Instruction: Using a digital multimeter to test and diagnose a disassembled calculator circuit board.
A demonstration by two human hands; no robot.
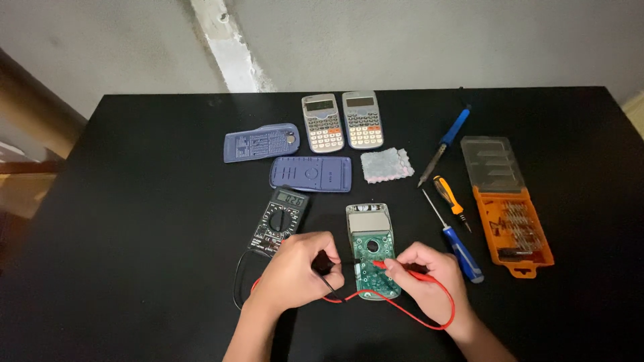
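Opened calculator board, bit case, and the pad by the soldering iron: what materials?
Circuit board: looks like green laminate, glossy, dotted with pale solder points. Bit case: orange plastic tray, its clear smoky lid probably plastic too. Pad: pale, quilted, matte, likely cloth or sponge; can't tell which.

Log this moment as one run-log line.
left hand: black probe on circuit board | right hand: red probe on board | multimeter: on

table [134,201]: two calculators [343,121] side by side at rear | two covers [310,173] before and left of them | multimeter [280,220] left of opened calculator [372,251] | screwdrivers [453,228] right of it | bit case [513,221] rightmost
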